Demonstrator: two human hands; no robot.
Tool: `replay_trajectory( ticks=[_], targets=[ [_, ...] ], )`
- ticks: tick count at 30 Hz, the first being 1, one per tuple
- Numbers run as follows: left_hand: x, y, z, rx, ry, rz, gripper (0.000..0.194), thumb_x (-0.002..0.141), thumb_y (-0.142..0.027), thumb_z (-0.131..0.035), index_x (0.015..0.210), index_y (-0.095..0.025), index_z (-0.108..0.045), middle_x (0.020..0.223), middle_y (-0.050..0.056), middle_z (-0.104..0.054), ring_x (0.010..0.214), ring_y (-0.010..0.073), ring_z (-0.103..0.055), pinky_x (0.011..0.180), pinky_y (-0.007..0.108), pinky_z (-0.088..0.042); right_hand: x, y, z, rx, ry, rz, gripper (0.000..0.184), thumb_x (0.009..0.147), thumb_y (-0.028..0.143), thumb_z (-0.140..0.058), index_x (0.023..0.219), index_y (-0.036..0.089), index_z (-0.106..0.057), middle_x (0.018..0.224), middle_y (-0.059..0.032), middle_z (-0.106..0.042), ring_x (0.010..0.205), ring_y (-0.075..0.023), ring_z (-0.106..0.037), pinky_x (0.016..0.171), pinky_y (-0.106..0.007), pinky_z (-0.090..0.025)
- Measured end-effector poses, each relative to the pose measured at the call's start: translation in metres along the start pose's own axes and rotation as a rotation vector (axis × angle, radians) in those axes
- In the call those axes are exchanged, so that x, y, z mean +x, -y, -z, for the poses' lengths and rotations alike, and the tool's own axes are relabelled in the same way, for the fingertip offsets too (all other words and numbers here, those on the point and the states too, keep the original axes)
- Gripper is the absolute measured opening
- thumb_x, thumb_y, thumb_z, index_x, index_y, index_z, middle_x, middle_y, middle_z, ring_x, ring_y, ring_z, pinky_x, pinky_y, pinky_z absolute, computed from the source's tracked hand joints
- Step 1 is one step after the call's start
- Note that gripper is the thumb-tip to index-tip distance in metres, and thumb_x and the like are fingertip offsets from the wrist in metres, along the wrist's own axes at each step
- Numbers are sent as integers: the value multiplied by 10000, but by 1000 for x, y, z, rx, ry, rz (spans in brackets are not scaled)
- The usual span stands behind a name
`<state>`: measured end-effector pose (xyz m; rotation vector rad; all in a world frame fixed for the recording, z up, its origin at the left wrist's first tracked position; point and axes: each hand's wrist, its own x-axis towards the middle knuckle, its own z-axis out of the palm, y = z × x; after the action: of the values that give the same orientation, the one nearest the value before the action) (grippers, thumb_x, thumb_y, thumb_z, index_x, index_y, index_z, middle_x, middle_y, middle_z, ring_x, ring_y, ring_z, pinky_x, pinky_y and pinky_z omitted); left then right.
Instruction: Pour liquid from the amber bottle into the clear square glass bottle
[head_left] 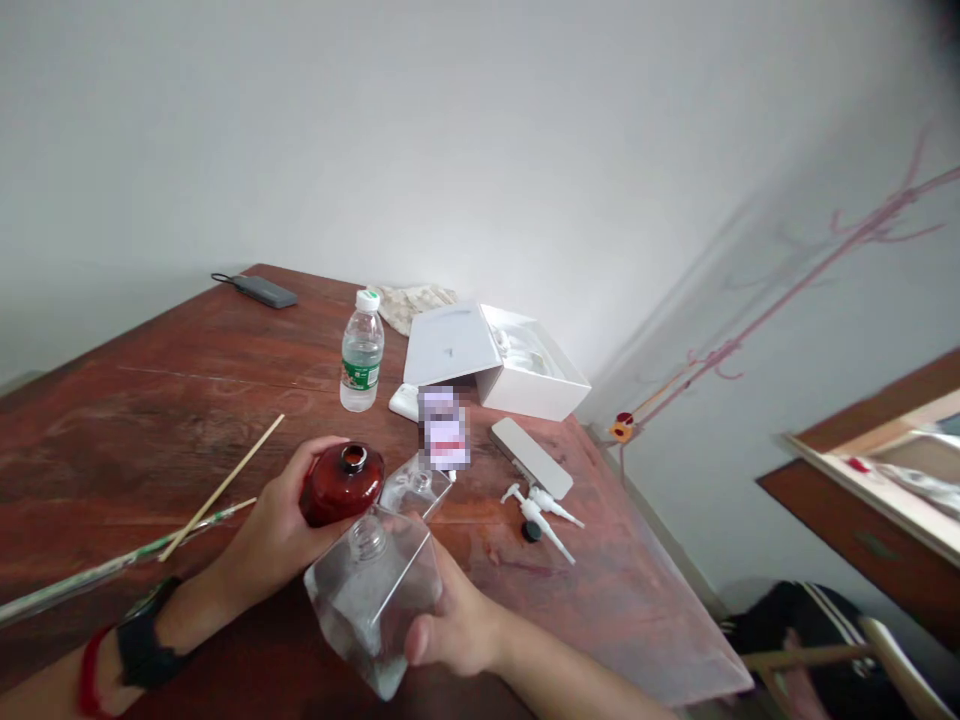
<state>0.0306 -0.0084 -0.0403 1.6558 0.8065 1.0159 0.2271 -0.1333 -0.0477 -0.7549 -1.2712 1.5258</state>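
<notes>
My left hand (289, 525) is wrapped round a dark red bottle (341, 490) whose uncapped mouth points up. My right hand (461, 615) grips a clear square bottle (379, 600), tilted, its open threaded neck close to the red one. Behind it a second clear bottle (409, 487) is partly hidden by the first. To the right, white pump heads (541, 515) lie on the tabletop beside a small black cap (531, 531).
On the brown table (187, 380) a water bottle (362, 355) stands upright. An open white box (536, 370), a grey flat case (531, 455), chopsticks (225, 485) and a dark grey device (262, 290) lie around. A coat rack (795, 290) leans at the right.
</notes>
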Motion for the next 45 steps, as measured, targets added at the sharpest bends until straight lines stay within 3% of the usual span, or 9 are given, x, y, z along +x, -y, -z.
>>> replay_trajectory(
  ticks=[5, 11, 16, 22, 32, 38, 45],
  targets=[
    [-5, 5, -3, 26, -6, -65, 755, 765, -525, -935, 1365, -236, -580, 1331, 133, -780, 1149, 388, -793, 1032, 515, -645, 0, -4, 2, -58, -51, 49, 924, 654, 753, -962, 1331, 251, -583, 1303, -126, -665, 1167, -318, -652, 1077, -490, -494],
    [-6, 16, -7, -24, 26, -108, 736, 836, -500, -895, 1419, -237, -530, 1350, 157, -763, 1163, 376, -791, 1053, 522, -632, -2, -6, 3, -47, -57, 23, 884, 651, 738, -965, 1309, 293, -578, 1208, -91, -657, 1022, -277, -648, 1016, -497, -524],
    [-8, 11, -8, -32, 31, -117, 739, 862, -525, -868, 1445, -234, -520, 1359, 155, -757, 1186, 378, -777, 1090, 541, -611, -3, -3, 1, -63, -54, -13, 892, 652, 786, -935, 1306, 301, -570, 1121, -76, -664, 907, -257, -642, 989, -511, -540],
    [-11, 4, -12, -67, 16, -87, 733, 881, -572, -841, 1445, -236, -514, 1401, 171, -732, 1216, 383, -754, 1157, 583, -559, -3, -7, 2, -51, -68, -17, 905, 633, 800, -943, 1292, 301, -577, 1133, -81, -668, 995, -284, -661, 1020, -512, -529],
    [-11, 7, -13, -61, 6, -91, 757, 875, -641, -828, 1436, -243, -512, 1422, 159, -710, 1198, 376, -754, 1144, 572, -560, -2, -2, 1, -62, -37, 53, 848, 722, 708, -948, 1343, 285, -555, 1265, -100, -650, 1098, -281, -638, 1038, -475, -513],
    [-12, 2, -13, -38, 2, -99, 724, 886, -629, -810, 1428, -250, -514, 1388, 136, -725, 1179, 367, -758, 1093, 547, -598, -1, 0, 0, -80, -57, -8, 932, 660, 786, -935, 1337, 280, -544, 1259, -111, -654, 1138, -318, -630, 1051, -501, -498],
    [-12, 0, -11, -17, 17, -87, 733, 880, -620, -803, 1434, -240, -509, 1367, 138, -745, 1172, 371, -772, 1074, 518, -616, 1, 0, 0, -56, -68, -19, 939, 603, 745, -991, 1284, 275, -547, 1242, -91, -663, 1071, -285, -656, 1026, -482, -512]
  ],
)
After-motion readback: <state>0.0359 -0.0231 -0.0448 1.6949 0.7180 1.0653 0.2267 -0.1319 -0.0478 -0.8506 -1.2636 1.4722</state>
